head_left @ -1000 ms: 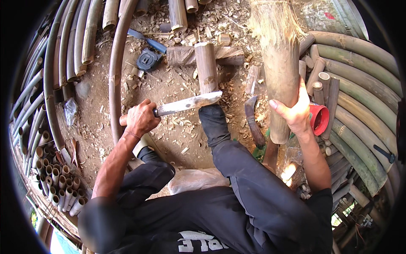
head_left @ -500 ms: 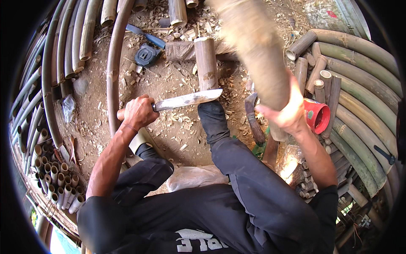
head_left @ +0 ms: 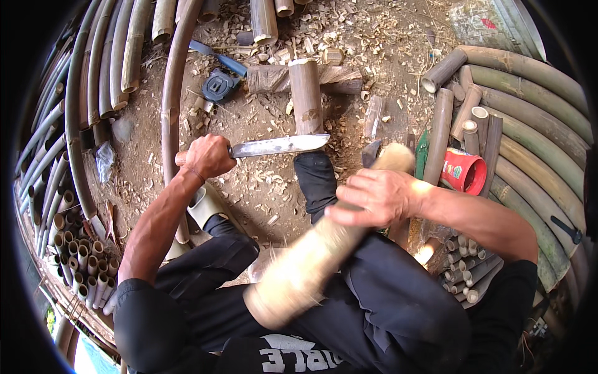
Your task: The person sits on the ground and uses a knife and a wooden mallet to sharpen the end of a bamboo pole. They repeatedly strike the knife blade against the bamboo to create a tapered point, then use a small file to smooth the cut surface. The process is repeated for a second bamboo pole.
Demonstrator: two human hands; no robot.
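Knife blade (head_left: 280,146): metal, dull sheen, dark stains. Knife handle (head_left: 181,158): wood by appearance, smooth. Club (head_left: 305,268): pale, matt wood with loose fibres along the edge; fine texture blurred. Bamboo poles, right (head_left: 536,93): smooth, low sheen. Tub, right (head_left: 464,172): glossy red plastic. Bag, left (head_left: 104,163): clear plastic film, crinkled, shiny. Trousers (head_left: 405,293): matt dark cloth. Shavings, far centre (head_left: 361,37): rough, dry, matt.

Large pale block lettering (head_left: 301,360) crosses the black shirt (head_left: 240,359) near the lower edge. A red container (head_left: 477,176) bears a small printed label (head_left: 456,166), a grey container (head_left: 517,31) a red mark (head_left: 488,23); both are too small to read.
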